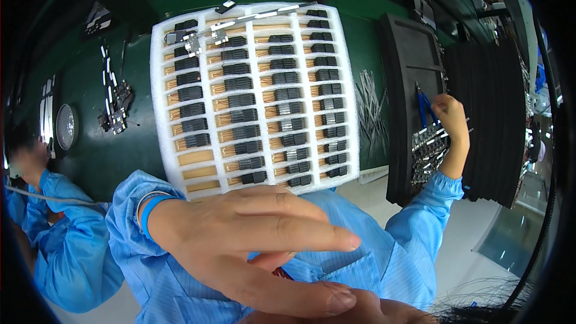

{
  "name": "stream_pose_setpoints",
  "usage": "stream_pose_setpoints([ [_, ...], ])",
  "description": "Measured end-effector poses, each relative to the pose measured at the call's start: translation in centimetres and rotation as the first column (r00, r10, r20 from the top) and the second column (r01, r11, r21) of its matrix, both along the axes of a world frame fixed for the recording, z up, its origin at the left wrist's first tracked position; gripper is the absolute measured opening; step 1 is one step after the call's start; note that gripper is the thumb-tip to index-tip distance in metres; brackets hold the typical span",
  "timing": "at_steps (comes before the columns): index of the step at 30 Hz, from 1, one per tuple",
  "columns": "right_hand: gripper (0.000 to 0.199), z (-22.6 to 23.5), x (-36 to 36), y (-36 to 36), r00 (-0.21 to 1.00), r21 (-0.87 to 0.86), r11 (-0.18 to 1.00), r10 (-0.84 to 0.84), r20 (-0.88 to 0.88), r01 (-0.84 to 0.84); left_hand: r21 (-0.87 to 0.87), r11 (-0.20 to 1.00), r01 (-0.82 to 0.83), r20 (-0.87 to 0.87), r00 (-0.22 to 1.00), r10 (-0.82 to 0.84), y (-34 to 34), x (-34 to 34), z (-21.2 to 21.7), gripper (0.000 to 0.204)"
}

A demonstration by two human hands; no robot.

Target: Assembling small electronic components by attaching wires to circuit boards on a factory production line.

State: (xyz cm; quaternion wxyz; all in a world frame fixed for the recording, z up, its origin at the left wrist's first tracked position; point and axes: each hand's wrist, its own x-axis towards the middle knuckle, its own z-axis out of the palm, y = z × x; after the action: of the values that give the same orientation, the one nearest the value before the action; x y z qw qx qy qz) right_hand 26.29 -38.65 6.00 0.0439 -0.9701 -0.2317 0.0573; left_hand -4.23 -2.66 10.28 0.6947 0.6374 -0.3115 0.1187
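My left hand [258, 234] is raised close in front of me, with its fingers stretched out and nothing in them. Behind it stands a white foam tray [157, 96], whose slots carry rows of black rectangular parts [239, 116] with tan leads. A thin strip with small circuit boards [219, 36] lies across the tray's far end. On the right, my right hand [451, 117] curls its fingers beside a blue-handled tool [423, 108], above a black tray [393, 114]. Whatever those fingers hold, if anything, cannot be made out.
Circuit-board strips [114, 99] and a round ribbed metal object [67, 126] lie on the green table [135, 156] at left. Thin metal strips [372, 108] lie between the trays. Stacked black trays [486, 120] stand at far right. Another person's blue sleeve [75, 234] shows at left.
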Motion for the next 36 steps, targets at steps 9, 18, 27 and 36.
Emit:
stream_pose_setpoints([
  [9, 0.043, -4.9, -1.1, 0.9, 0.976, -0.163, 0.985, -0.013, 0.219, 0.050, -0.074, 0.997, -0.010, 0.143, 0.989, 0.020, -0.6, 0.0, -0.6, 0.053],
  [18, 0.033, -1.4, -2.7, -2.6, 0.964, -0.039, 0.997, -0.050, 0.262, 0.063, -0.031, 0.984, 0.178, 0.053, 0.983, -0.176, -0.9, 1.2, 0.0, 0.028],
  [27, 0.038, -1.7, -8.3, -3.4, 0.993, -0.013, 0.995, 0.094, -0.070, -0.095, 0.159, 0.985, -0.069, 0.029, 0.997, 0.065, 1.4, 2.3, -0.2, 0.025],
  [36, 0.050, -0.4, -9.9, -5.0, 0.980, -0.050, 0.997, 0.041, -0.194, -0.052, -0.027, 0.798, -0.602, -0.172, 0.789, 0.590, 5.6, 0.6, -2.5, 0.025],
])
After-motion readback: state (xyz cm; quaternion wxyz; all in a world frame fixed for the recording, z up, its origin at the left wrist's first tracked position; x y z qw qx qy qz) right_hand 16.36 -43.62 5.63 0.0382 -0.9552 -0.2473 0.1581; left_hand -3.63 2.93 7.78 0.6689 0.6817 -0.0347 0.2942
